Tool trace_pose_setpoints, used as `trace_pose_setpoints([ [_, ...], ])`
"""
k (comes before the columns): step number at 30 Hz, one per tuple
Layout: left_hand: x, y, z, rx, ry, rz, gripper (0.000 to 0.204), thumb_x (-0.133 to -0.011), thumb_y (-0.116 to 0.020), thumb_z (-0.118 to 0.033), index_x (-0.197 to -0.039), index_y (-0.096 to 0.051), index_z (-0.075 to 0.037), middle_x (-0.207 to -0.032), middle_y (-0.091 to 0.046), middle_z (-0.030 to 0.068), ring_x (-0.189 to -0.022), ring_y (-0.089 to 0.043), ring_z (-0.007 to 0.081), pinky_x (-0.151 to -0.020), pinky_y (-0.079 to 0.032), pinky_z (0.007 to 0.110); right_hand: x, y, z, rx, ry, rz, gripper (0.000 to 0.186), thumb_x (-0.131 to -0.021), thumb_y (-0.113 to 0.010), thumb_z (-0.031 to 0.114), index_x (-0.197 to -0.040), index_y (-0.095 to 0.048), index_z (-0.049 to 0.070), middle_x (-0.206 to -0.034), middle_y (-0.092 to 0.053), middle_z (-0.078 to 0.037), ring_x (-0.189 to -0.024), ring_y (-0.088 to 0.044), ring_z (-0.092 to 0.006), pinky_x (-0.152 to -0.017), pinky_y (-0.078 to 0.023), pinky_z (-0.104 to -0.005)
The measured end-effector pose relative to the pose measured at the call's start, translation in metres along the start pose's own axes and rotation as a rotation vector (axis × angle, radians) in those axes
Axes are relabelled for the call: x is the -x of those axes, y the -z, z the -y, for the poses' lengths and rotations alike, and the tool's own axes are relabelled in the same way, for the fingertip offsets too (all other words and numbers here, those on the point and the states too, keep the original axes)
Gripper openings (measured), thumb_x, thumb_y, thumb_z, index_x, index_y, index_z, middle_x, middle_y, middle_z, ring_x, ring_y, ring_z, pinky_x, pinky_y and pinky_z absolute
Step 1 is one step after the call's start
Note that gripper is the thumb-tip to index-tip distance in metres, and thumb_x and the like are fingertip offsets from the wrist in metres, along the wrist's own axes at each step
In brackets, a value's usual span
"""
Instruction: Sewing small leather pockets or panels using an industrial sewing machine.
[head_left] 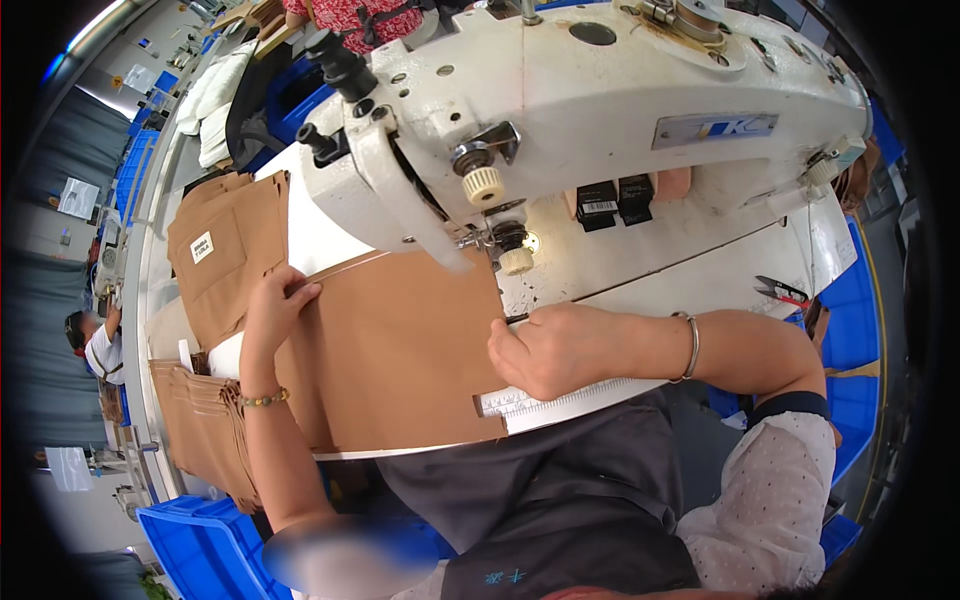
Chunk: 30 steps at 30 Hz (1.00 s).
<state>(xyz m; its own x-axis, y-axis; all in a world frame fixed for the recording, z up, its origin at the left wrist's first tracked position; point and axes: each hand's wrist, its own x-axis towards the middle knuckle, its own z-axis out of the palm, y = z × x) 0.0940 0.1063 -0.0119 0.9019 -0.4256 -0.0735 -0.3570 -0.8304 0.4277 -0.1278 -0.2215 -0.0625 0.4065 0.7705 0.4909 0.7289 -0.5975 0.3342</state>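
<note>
A large brown fabric piece (400,350) lies under the white sewing machine (590,90), its far edge at the needle area. My left hand (285,305) is closed on the fabric's left part, thumb and fingers at its upper corner. My right hand (540,350) is curled beside the right edge, knuckles up; a thin dark item shows by its index finger, and what it holds is hidden. A printed ruler strip (550,398) runs along the table edge below that hand.
Brown pieces with a white label (225,280) and a folded brown stack (200,420) lie left. Red-black snips (785,292) lie right. Blue crates (190,540) flank the table. A person in red (355,22) is behind the machine; another person (100,345) works far left.
</note>
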Motion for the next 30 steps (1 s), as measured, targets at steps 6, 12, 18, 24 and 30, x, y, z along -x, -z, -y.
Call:
trace_pose_setpoints([
  [6,0.007,-0.009,0.001,-0.029,-0.032,-0.161,0.029,-0.085,-0.080,-0.017,-0.103,-0.068,0.002,-0.091,-0.069,0.0087,-0.085,-0.064,0.0194,-0.078,-0.051,0.033,0.001,0.012,0.008,0.001,-0.053,0.112,0.019,-0.082,-0.065,0.016,-0.091,-0.068,0.000,-0.095,-0.070,-0.015,-0.055,-0.059,-0.0091,-0.045,-0.043,-0.0232],
  [12,0.058,-0.018,-0.039,-0.222,-0.237,-0.403,0.040,-0.080,-0.083,-0.016,-0.113,-0.066,0.000,-0.120,-0.068,0.0170,-0.113,-0.063,0.0362,-0.097,-0.050,0.044,0.029,0.045,-0.023,0.098,-0.608,-0.024,0.012,-0.084,-0.067,0.018,-0.088,-0.065,0.006,-0.089,-0.065,-0.006,-0.056,-0.062,-0.0199,-0.051,-0.052,-0.0328],
  [18,0.103,-0.039,-0.107,0.074,-0.451,-0.180,0.033,-0.080,-0.082,-0.010,-0.109,-0.069,-0.001,-0.119,-0.070,0.0126,-0.109,-0.066,0.0309,-0.095,-0.052,0.041,0.071,0.045,-0.060,0.308,-0.645,0.000,0.013,-0.083,-0.066,0.012,-0.093,-0.069,0.004,-0.102,-0.072,-0.006,-0.069,-0.070,-0.0173,-0.056,-0.056,-0.0317],
  [24,0.116,-0.068,-0.155,0.871,-0.121,0.413,0.031,-0.097,-0.070,-0.020,-0.120,-0.067,0.000,-0.120,-0.071,0.0123,-0.107,-0.068,0.0196,-0.091,-0.055,0.034,0.054,0.053,-0.049,0.130,-0.608,-0.087,0.014,-0.081,-0.066,0.014,-0.093,-0.069,0.007,-0.097,-0.072,-0.003,-0.071,-0.070,-0.0170,-0.057,-0.055,-0.0320],
  [30,0.104,-0.106,-0.171,1.263,0.026,0.674,0.027,-0.108,-0.052,-0.016,-0.125,-0.062,0.002,-0.115,-0.072,0.0111,-0.100,-0.070,0.0166,-0.086,-0.058,0.029,0.002,0.073,0.035,-0.124,-0.397,0.061,0.012,-0.077,-0.072,0.018,-0.088,-0.071,0.013,-0.102,-0.074,0.000,-0.065,-0.066,-0.0124,-0.052,-0.051,-0.0299],
])
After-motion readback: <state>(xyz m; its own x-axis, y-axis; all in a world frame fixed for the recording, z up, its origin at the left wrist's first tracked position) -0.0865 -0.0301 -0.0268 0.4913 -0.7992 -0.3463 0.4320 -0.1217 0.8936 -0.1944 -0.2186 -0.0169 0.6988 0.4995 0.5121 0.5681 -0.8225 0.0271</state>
